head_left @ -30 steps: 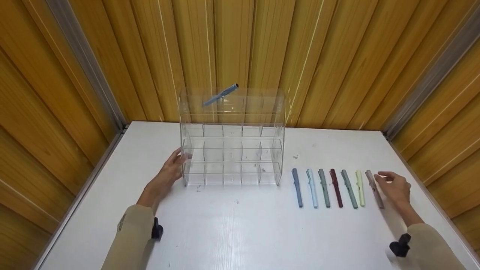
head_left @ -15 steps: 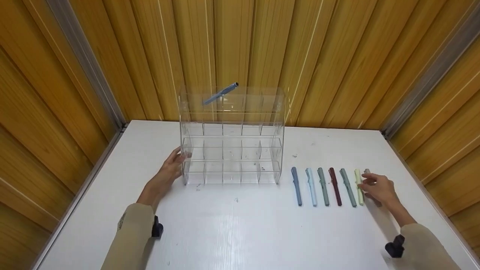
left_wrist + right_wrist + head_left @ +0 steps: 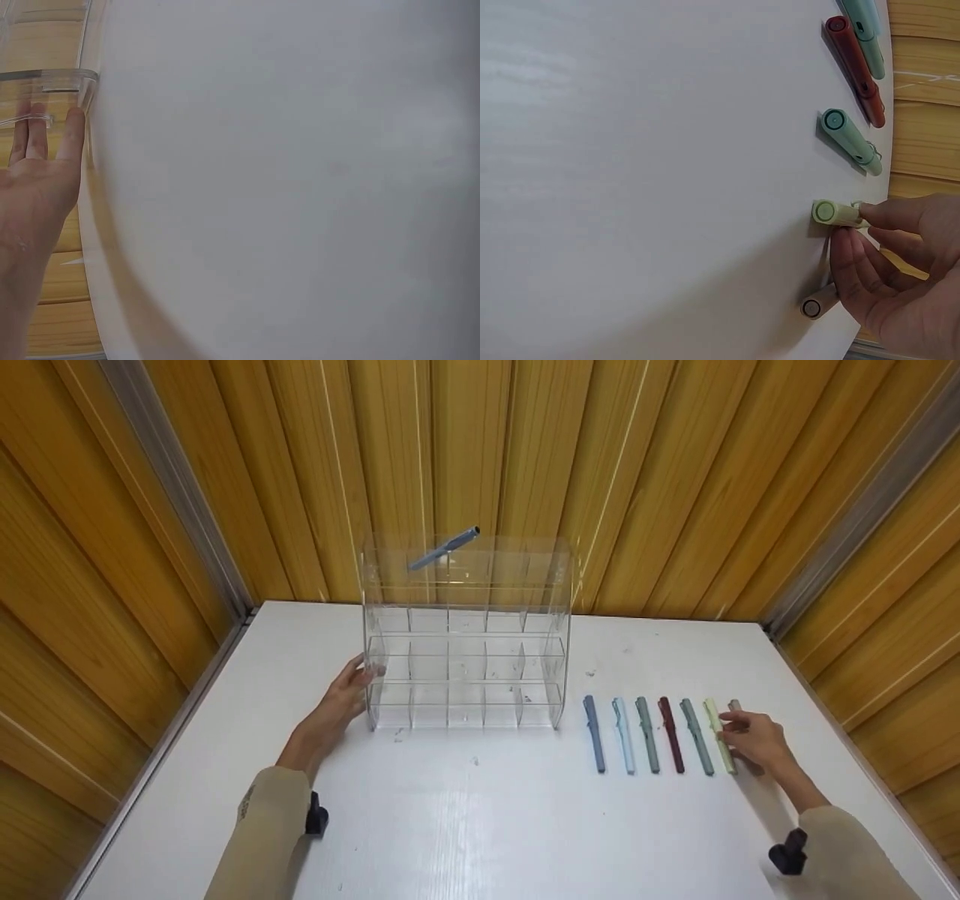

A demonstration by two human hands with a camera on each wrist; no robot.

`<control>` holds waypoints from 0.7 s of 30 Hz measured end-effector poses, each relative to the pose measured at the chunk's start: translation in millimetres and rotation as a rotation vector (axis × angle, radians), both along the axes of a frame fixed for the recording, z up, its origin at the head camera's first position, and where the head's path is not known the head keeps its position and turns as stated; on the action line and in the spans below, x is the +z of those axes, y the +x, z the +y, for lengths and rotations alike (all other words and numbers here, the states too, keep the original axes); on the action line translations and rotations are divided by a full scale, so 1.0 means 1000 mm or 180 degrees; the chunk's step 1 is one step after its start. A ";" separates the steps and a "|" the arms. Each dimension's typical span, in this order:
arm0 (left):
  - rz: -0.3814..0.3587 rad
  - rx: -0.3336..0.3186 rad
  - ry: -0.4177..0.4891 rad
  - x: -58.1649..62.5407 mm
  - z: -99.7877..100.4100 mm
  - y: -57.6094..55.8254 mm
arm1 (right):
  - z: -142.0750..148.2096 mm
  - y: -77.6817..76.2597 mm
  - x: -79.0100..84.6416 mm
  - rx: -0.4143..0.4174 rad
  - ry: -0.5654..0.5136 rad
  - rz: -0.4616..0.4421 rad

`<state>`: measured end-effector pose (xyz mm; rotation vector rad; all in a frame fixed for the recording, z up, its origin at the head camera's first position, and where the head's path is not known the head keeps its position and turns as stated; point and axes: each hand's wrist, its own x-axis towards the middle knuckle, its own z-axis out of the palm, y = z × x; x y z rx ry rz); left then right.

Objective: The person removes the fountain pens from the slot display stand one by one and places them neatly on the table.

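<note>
A clear acrylic rack [image 3: 465, 705] with rows of compartments stands upright on the white table. My left hand [image 3: 334, 709] rests against its left side, fingers fairly straight; in the left wrist view, fingertips lie along the clear panel [image 3: 91, 75]. At the right end of a row of pens, my right hand [image 3: 757, 739] pinches a pale yellow-green pen [image 3: 837, 213] between thumb and fingers, the pen low over or on the table. Beside it lies a grey-brown pen [image 3: 812, 307], mostly hidden behind the hand in the head view.
Leftward along the row lie a green pen [image 3: 697, 736], dark red pen [image 3: 672, 735], grey-green pen [image 3: 648, 735], light blue pen [image 3: 623, 735] and blue pen [image 3: 594, 735]. Another blue pen [image 3: 444, 548] rests slantwise atop the rack. Wood-patterned walls [image 3: 675, 472] enclose the table.
My right hand has moved left from beside the grey-brown pen and taken hold of the yellow-green one, which has turned slightly. The left hand has stayed at the rack.
</note>
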<state>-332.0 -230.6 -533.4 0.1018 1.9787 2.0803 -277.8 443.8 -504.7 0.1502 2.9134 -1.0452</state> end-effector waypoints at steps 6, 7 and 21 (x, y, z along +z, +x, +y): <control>-0.0023 0.0019 0.0024 0.000 0.001 -0.001 | 0.004 -0.003 0.007 0.0108 0.0179 0.0089; -0.0021 0.0006 0.0060 0.000 0.001 -0.001 | 0.004 -0.004 0.010 0.0137 0.0240 0.0148; -0.0078 0.0031 0.0097 0.000 0.000 -0.004 | -0.058 -0.040 0.109 0.0824 0.0263 0.0759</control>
